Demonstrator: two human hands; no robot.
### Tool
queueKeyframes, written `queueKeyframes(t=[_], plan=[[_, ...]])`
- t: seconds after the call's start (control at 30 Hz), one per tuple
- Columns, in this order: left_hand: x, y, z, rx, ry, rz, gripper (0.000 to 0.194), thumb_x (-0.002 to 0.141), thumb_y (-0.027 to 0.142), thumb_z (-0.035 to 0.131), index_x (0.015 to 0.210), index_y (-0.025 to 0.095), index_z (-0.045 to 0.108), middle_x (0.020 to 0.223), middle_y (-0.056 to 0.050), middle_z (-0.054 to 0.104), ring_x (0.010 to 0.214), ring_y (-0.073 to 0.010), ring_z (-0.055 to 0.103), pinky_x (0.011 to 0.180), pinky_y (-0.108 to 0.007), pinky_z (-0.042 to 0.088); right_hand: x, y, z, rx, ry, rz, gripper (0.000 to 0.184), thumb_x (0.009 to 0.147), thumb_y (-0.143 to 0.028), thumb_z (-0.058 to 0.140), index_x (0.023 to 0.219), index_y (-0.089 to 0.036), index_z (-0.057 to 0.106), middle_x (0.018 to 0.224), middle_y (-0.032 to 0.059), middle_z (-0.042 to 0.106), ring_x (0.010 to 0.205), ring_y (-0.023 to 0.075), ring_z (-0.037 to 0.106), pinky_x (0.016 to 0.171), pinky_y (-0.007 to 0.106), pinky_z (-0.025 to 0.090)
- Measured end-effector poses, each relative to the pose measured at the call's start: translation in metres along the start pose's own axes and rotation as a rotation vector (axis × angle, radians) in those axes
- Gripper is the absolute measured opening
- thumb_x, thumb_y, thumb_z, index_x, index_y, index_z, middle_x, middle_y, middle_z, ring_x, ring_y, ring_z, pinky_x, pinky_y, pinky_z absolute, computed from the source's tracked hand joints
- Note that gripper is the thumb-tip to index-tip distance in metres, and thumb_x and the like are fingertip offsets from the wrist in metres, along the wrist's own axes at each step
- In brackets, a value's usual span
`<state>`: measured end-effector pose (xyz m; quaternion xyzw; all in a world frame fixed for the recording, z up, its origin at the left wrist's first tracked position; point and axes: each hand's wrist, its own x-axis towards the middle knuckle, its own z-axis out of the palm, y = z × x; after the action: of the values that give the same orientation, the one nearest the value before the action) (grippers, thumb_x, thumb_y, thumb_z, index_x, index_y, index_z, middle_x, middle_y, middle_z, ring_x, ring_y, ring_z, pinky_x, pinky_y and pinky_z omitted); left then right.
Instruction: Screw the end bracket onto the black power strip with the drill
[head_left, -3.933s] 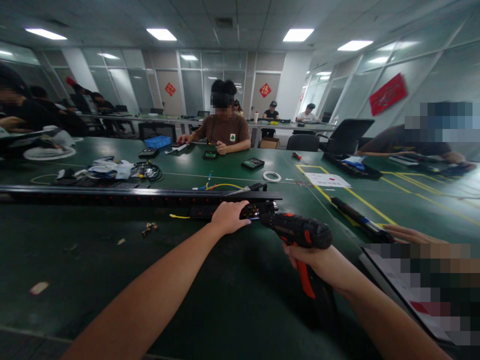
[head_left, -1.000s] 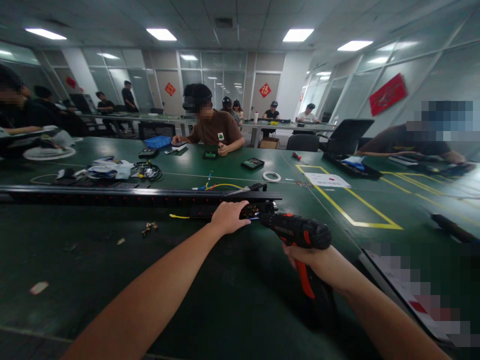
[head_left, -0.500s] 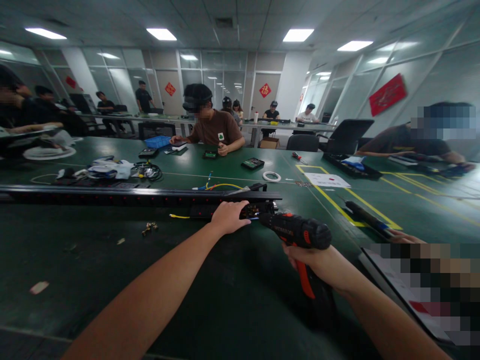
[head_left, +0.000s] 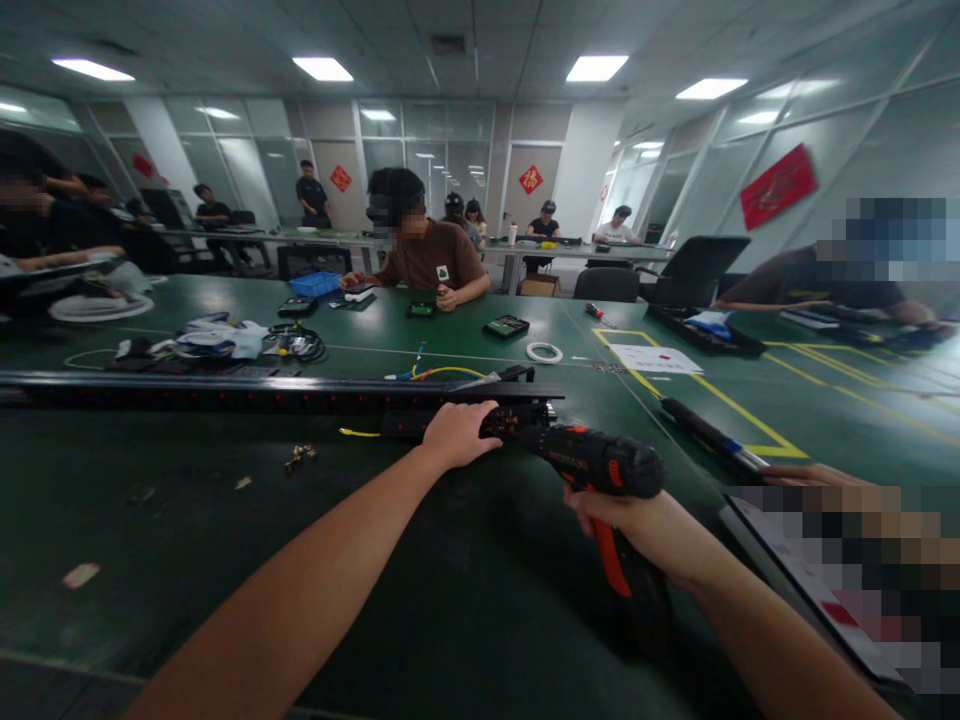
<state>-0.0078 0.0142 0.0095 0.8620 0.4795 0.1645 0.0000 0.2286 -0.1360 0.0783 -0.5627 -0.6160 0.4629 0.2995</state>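
Note:
My right hand [head_left: 626, 515] is wrapped round the grip of a black and orange cordless drill [head_left: 592, 460]. The drill points left, its chuck end close to the brass-coloured parts in a short black housing [head_left: 405, 424]. Over that housing lies my left hand [head_left: 459, 436], gripping it from above, thumb toward the drill; its fingertips are partly hidden. Just behind runs a long black strip [head_left: 225, 388] with a row of small red dots. A yellow wire [head_left: 360, 433] with a metal end sticks out left of the housing.
Small brass screws [head_left: 300, 457] lie left of my left hand. Behind the strip are bundled cables [head_left: 225, 338] and a white tape roll [head_left: 544, 353]. At right, a co-worker's hand [head_left: 821, 475] holds a dark long-handled tool [head_left: 705, 430]. Another person [head_left: 435, 255] sits opposite.
My hands and the drill stay almost in place. The co-worker's hand at right has moved left with its dark tool. A standing person far back has shifted slightly right.

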Motion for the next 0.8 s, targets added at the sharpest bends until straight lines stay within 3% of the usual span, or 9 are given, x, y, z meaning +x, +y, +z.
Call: queueKeyframes(t=[0.33,0.8], plan=[[0.000,-0.001,0.000,-0.001,0.018,0.011,0.068,0.089,0.060,0.067,0.145,0.025,0.051,0.134,-0.009,0.068,0.120,-0.0327,0.065,0.104,-0.045,0.046,-0.001,0.001,0.000,0.022,0.018,0.028,0.027,0.078,-0.043,0.071,0.088,-0.018,0.069,0.066,0.0012,0.066,0.065,0.0203,0.061,0.062,0.032,0.046],[0.000,0.000,0.000,0.019,0.008,0.009,0.069,0.089,0.060,0.066,0.146,0.024,0.051,0.134,-0.008,0.068,0.120,-0.0319,0.065,0.103,-0.044,0.046,0.005,0.011,-0.001,-0.062,0.035,0.006,0.023,0.082,-0.041,0.069,0.077,-0.019,0.065,0.064,0.0005,0.063,0.065,0.0188,0.058,0.064,0.031,0.045]])
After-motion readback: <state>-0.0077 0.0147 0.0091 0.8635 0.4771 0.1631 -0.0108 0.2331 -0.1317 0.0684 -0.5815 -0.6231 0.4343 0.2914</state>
